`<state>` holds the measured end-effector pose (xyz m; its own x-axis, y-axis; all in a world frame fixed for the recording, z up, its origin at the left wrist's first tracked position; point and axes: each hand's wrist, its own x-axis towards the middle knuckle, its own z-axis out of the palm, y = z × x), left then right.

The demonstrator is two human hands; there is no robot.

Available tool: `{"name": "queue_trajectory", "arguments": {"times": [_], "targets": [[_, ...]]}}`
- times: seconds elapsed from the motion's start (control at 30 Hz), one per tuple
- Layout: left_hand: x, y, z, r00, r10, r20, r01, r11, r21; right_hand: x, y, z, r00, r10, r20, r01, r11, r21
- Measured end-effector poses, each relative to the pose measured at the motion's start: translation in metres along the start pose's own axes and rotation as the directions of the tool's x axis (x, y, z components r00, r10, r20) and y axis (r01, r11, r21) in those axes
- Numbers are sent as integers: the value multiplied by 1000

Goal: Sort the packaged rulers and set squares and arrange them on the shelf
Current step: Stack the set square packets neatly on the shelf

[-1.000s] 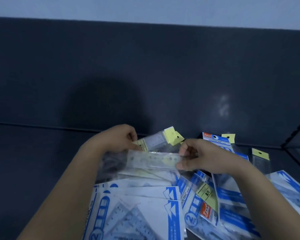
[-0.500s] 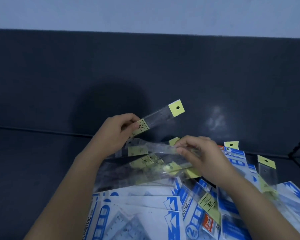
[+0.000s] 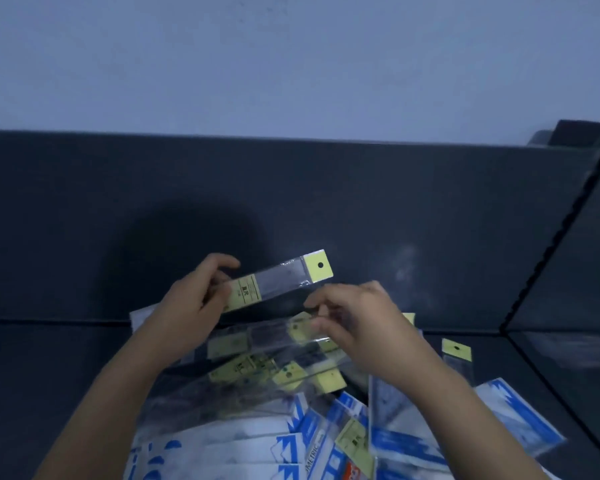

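Note:
My left hand [image 3: 191, 303] grips the lower end of a clear packaged ruler [image 3: 284, 278] with a yellow header, holding it tilted up to the right above the pile. My right hand [image 3: 354, 323] pinches the edge of another clear ruler pack [image 3: 267, 341] lying across a loose heap of yellow-tagged ruler packs [image 3: 274, 372]. Below them lie several blue-and-white set square packs [image 3: 243, 448] spread over the dark shelf [image 3: 49, 375].
A dark back panel [image 3: 430, 220] rises behind the shelf. At the right a dark divider [image 3: 568, 254] runs diagonally. One more yellow-tagged ruler pack [image 3: 457, 355] and a blue set square pack [image 3: 520, 420] lie at the right.
My left hand has lifted one ruler pack up out of the heap. My right hand has moved up onto another clear pack. The view has tilted upward.

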<state>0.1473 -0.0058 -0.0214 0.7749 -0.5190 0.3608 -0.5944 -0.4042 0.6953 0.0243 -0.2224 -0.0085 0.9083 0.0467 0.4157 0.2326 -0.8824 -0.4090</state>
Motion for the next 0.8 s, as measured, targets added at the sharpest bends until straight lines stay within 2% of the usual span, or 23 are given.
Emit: {"name": "queue_trajectory", "arguments": {"times": [0.1, 0.2, 0.3, 0.47, 0.63, 0.8], "targets": [[6, 46, 10, 993, 91, 75, -95, 994, 45, -17, 1, -39, 1000, 26, 7, -26, 1000, -8], [12, 100, 38, 971, 178, 159, -183, 983, 19, -53, 15, -82, 993, 114, -36, -116, 991, -63], [15, 160, 87, 934, 259, 245, -269, 963, 7, -102, 40, -125, 977, 198, -77, -203, 977, -62], [4, 256, 194, 862, 320, 392, -327, 944, -51, -212, 97, -198, 939, 325, -116, -333, 940, -67], [-15, 340, 300, 828, 324, 458, -314, 944, -100, -332, 164, -269, 895, 422, -148, -438, 894, -96], [-23, 402, 388, 797, 254, 548, -210, 967, -143, -412, 222, -326, 834, 523, -173, -542, 836, -85]]}}
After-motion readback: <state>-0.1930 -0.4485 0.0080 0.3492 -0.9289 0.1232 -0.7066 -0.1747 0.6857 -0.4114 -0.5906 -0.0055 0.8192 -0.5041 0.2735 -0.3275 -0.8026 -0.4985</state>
